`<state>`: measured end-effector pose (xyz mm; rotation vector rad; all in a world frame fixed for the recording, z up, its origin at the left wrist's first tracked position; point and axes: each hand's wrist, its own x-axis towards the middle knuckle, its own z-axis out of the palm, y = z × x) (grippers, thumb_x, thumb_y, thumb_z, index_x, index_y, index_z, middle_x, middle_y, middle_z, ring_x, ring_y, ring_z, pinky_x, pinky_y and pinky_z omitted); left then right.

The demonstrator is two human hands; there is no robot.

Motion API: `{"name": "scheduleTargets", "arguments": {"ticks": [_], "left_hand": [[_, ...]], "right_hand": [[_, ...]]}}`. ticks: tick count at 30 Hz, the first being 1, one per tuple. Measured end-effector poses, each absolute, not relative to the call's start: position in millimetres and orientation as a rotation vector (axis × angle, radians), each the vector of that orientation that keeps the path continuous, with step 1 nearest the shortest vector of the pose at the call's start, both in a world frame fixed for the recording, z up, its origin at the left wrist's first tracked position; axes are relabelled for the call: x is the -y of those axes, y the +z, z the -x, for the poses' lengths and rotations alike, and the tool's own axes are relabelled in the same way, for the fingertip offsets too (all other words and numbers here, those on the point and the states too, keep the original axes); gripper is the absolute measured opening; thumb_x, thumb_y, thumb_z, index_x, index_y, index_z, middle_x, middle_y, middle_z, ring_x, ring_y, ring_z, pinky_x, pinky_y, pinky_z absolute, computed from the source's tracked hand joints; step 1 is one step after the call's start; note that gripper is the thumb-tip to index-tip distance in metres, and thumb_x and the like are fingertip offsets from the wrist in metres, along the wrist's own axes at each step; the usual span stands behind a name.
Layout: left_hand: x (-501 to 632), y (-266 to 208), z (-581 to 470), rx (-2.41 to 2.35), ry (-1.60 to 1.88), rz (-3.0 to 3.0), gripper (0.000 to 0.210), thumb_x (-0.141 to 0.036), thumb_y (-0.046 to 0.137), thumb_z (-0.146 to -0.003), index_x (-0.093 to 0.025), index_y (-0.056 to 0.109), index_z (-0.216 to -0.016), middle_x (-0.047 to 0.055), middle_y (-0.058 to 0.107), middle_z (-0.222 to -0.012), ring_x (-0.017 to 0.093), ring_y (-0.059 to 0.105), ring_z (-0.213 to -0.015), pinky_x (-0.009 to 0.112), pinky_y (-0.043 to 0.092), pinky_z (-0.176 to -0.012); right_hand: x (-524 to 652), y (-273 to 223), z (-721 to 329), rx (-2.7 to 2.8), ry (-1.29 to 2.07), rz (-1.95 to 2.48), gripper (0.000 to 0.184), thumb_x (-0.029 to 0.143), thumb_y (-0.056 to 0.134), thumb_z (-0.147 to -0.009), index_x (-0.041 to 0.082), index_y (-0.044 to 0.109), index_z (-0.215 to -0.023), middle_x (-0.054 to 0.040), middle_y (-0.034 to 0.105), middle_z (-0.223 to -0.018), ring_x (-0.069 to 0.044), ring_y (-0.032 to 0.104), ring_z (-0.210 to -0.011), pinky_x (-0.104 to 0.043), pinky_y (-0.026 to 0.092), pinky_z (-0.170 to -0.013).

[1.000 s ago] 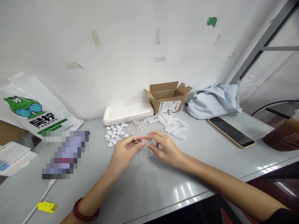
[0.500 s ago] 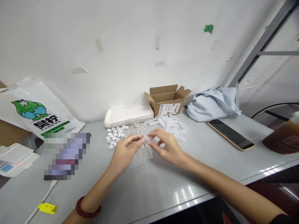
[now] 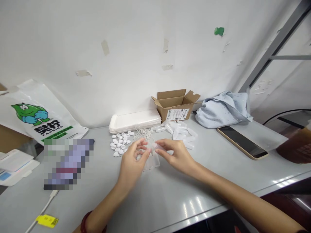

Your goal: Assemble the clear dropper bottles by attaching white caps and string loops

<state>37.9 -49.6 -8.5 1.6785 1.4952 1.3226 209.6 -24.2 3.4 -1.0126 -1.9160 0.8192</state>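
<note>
My right hand (image 3: pixel 176 153) pinches a small translucent plastic tube (image 3: pixel 159 147) between thumb and fingers. Facing it, my left hand (image 3: pixel 134 157) has its thumb and fingers apart, the thumb tip close to the tube's end; whether it touches cannot be made out. Below and partly behind the hands, several translucent tubes (image 3: pixel 152 161) lie side by side on the grey table. White cone-shaped caps (image 3: pixel 119 142) are scattered left of them. A tangle of thin white strings (image 3: pixel 145 132) rests just beyond my fingers, and more loose clear tubes (image 3: pixel 183 132) are heaped to the right.
Behind are stacked white trays (image 3: pixel 134 119), an open cardboard box (image 3: pixel 176 108) and a pale blue cloth bag (image 3: pixel 222 110). A phone (image 3: pixel 241 142) and a brown drink cup (image 3: pixel 295 145) lie right. At left stand a printed white bag (image 3: pixel 48 113) and a pixelated device (image 3: pixel 69 165) with a cable.
My left hand's fingers have parted and drawn slightly back from the tube. The right hand keeps its pinch. The whole view has shifted slightly.
</note>
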Motion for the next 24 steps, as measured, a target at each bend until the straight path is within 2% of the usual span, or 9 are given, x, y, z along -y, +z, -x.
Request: {"name": "scheduleTargets", "arguments": {"ticks": [2, 5, 8, 11, 14, 18, 24], "left_hand": [[52, -11, -40, -1.542, 1.468, -2.049, 0.038, -0.027, 0.059, -0.083, -0.018, 0.052, -0.120, 0.012, 0.059, -0.115, 0.025, 0.057, -0.104, 0.041, 0.052, -0.085], [55, -10, -44, -1.379, 1.421, -2.593, 0.044, -0.022, 0.062, -0.082, -0.018, 0.048, -0.123, 0.013, 0.056, -0.121, 0.029, 0.049, -0.118, 0.047, 0.044, -0.099], [55, -11, -49, -1.339, 1.301, -2.770, 0.046, -0.022, 0.062, -0.082, -0.014, 0.046, -0.125, 0.016, 0.056, -0.123, 0.032, 0.044, -0.122, 0.049, 0.043, -0.100], [51, -15, -52, -1.366, 1.301, -2.758, 0.042, -0.018, 0.059, -0.084, -0.014, 0.047, -0.123, 0.016, 0.059, -0.118, 0.032, 0.046, -0.120, 0.048, 0.046, -0.096], [49, -18, -52, -1.357, 1.272, -2.701, 0.041, -0.017, 0.059, -0.083, -0.016, 0.047, -0.123, 0.013, 0.062, -0.115, 0.030, 0.049, -0.117, 0.048, 0.046, -0.095], [48, -21, -52, -1.391, 1.087, -2.657, 0.044, -0.021, 0.060, -0.082, -0.018, 0.045, -0.123, 0.012, 0.061, -0.118, 0.031, 0.049, -0.119, 0.048, 0.046, -0.094], [49, -25, -53, -1.488, 0.829, -2.633, 0.048, -0.025, 0.063, -0.079, -0.017, 0.044, -0.122, 0.015, 0.058, -0.120, 0.033, 0.049, -0.120, 0.048, 0.047, -0.091]], "right_hand": [[23, 5, -209, 1.760, 1.010, 1.065, 0.020, 0.029, 0.061, -0.081, 0.015, 0.064, -0.096, -0.0074, 0.072, -0.085, -0.020, 0.068, -0.078, -0.032, 0.053, -0.070], [24, 8, -207, 1.568, 1.269, 1.060, 0.021, 0.030, 0.062, -0.080, 0.014, 0.061, -0.094, -0.0070, 0.071, -0.083, -0.020, 0.069, -0.078, -0.033, 0.054, -0.071], [25, 10, -206, 1.492, 1.381, 1.034, 0.021, 0.031, 0.063, -0.079, 0.014, 0.060, -0.091, -0.0068, 0.070, -0.084, -0.020, 0.069, -0.078, -0.032, 0.053, -0.071], [24, 10, -206, 1.465, 1.437, 1.047, 0.018, 0.031, 0.062, -0.079, 0.015, 0.059, -0.087, -0.0072, 0.070, -0.083, -0.020, 0.069, -0.079, -0.029, 0.052, -0.063], [18, 11, -209, 1.575, 1.383, 1.126, 0.014, 0.028, 0.060, -0.078, 0.014, 0.058, -0.083, -0.0059, 0.068, -0.076, -0.019, 0.067, -0.073, -0.028, 0.050, -0.061], [7, 14, -219, 1.930, 1.141, 1.311, 0.010, 0.024, 0.060, -0.075, 0.014, 0.060, -0.075, -0.0032, 0.065, -0.070, -0.015, 0.060, -0.065, -0.025, 0.044, -0.057], [3, 11, -225, 2.203, 1.004, 1.410, 0.017, 0.024, 0.054, -0.078, 0.013, 0.065, -0.073, -0.0039, 0.066, -0.068, -0.015, 0.058, -0.064, -0.024, 0.040, -0.055]]}}
